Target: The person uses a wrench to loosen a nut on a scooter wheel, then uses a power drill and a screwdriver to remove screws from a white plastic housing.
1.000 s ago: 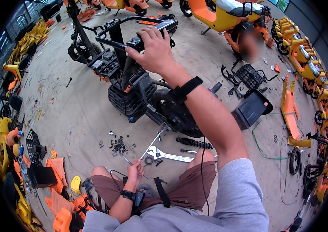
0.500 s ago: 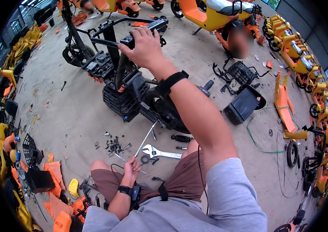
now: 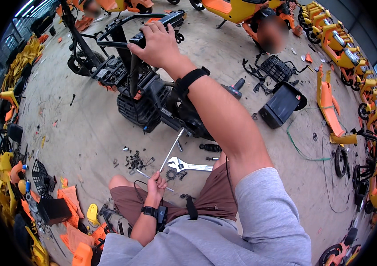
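A stripped scooter frame (image 3: 140,104), black and bare of panels, stands in front of me. My right hand (image 3: 157,44) reaches up and grips the black bar at its top, fingers curled over it. Low down, my left hand (image 3: 156,185) is closed around a long metal T-handle wrench (image 3: 171,150). The wrench's shaft slants up to the lower rear part of the frame, and its tip appears to meet a fastener there, though the contact is too small to be sure. Beside the left hand an adjustable wrench (image 3: 193,166) lies on the floor.
Small bolts and dark parts (image 3: 135,160) lie near my knee, with a black shock absorber (image 3: 209,147) further right. A black box (image 3: 281,106), an orange panel (image 3: 328,108) and a green cord (image 3: 303,155) are at the right. Yellow scooters (image 3: 339,48) line the far right.
My view has turned slightly, so the frame sits higher and further left in the picture. Both hands keep their grips, and the wrench's tip stays at the frame.
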Demonstrator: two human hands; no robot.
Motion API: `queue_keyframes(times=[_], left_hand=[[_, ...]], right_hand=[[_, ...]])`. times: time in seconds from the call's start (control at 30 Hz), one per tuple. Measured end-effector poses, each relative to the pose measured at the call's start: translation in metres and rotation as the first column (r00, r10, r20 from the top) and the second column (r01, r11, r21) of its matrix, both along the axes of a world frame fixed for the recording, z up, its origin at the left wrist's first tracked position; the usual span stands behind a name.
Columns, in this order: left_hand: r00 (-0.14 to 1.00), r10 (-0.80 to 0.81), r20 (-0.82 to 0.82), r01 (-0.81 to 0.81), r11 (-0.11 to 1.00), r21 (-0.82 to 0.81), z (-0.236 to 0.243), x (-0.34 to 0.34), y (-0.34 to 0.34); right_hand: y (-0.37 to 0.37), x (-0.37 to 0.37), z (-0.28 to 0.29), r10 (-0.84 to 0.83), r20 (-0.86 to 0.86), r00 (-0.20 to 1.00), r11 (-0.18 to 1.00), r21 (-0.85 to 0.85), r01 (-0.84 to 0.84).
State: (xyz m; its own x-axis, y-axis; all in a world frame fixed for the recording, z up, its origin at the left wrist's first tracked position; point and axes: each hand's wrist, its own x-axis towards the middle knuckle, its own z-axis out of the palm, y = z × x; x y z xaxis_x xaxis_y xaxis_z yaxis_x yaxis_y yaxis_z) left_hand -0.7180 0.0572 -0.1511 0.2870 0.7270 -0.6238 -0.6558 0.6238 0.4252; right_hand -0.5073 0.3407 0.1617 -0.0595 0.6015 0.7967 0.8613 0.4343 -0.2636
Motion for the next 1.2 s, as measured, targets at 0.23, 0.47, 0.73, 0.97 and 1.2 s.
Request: queue_keyframes(times=[0.23,0.47,0.73,0.97,1.2], left_hand=[[1.000,0.005,-0.012,-0.005,1.000,0.026,0.003,0.003,-0.006],[1.000,0.017,-0.019,-0.016,1.000,0.025,0.003,0.002,-0.012],[1.000,0.008,0.016,-0.009,1.000,0.018,-0.012,0.005,-0.006],[0.995,0.096,0.010,-0.094,0.985,-0.142,-0.041,0.001,0.001],[0.833,0.232,-0.502,-0.210,0.972,0.100,-0.056,0.000,0.009]], right_hand=[[-0.001,0.003,0.003,0.015,0.038,0.999,0.998,-0.059,-0.013],[0.001,0.004,0.002,0.026,0.052,0.998,0.997,-0.077,-0.022],[-0.002,0.004,0.005,0.041,0.054,0.998,0.993,-0.111,-0.035],[-0.003,0.004,0.006,0.057,0.040,0.998,0.992,-0.116,-0.052],[0.002,0.002,0.003,0.043,0.020,0.999,0.998,-0.042,-0.042]])
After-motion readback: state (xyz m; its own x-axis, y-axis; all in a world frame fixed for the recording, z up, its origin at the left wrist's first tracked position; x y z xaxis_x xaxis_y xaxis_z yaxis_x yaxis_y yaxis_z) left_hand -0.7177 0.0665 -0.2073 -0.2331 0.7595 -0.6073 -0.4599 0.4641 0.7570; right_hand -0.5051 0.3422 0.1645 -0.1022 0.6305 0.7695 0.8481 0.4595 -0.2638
